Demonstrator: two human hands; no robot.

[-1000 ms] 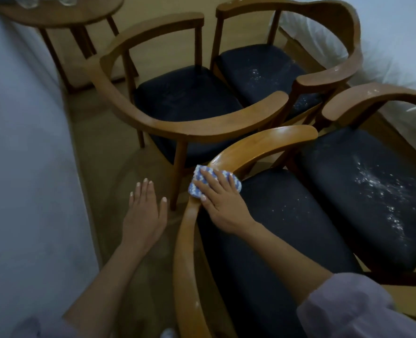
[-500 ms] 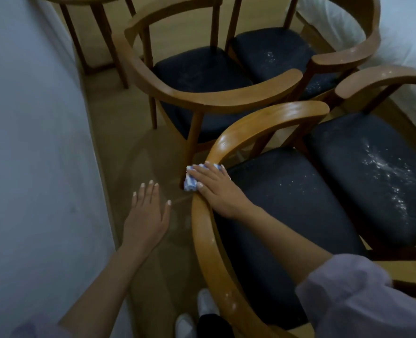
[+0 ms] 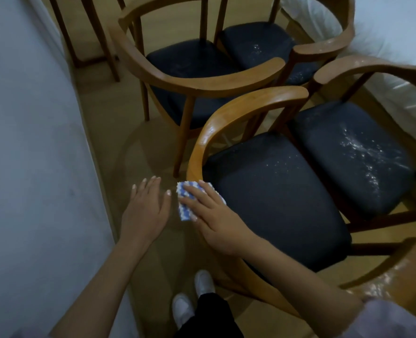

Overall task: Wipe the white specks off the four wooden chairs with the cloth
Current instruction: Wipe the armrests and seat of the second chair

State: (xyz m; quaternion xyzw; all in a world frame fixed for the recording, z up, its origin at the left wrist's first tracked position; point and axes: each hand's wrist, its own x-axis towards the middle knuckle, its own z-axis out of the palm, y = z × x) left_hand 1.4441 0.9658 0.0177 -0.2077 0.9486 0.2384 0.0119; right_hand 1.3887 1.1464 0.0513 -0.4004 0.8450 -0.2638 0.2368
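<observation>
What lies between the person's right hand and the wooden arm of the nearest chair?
The blue-and-white cloth, pressed flat under the right hand against the chair arm. The head view shows it.

Tight quarters: a narrow strip of bare floor (image 3: 129,147) runs between the wall (image 3: 31,167) and the nearest chair (image 3: 275,198), with the left hand (image 3: 146,211) spread above it. Table legs (image 3: 104,45) stand at the strip's far end. A second chair (image 3: 190,59) sits close behind the first, two more chairs (image 3: 348,157) crowd the right, and a bed (image 3: 397,28) hems them in.
</observation>
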